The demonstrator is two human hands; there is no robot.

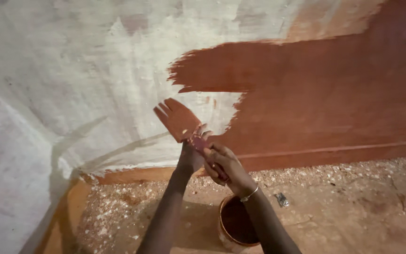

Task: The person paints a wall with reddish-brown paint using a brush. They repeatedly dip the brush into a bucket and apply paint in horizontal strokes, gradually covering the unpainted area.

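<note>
- Whitewashed wall [71,70] on the left is bare plaster, no red on it yet.
- My left hand [190,157] is curled round the brush [177,120] low on the handle, steadying it, bristles flat to the wall.
- My right hand [224,164] is closed on the handle too, for push.
- Paint bucket [236,226] sits on the floor [353,207] right under my wrists, easy dipping.
- Red-brown painted patch [330,94] fills the right.
</note>
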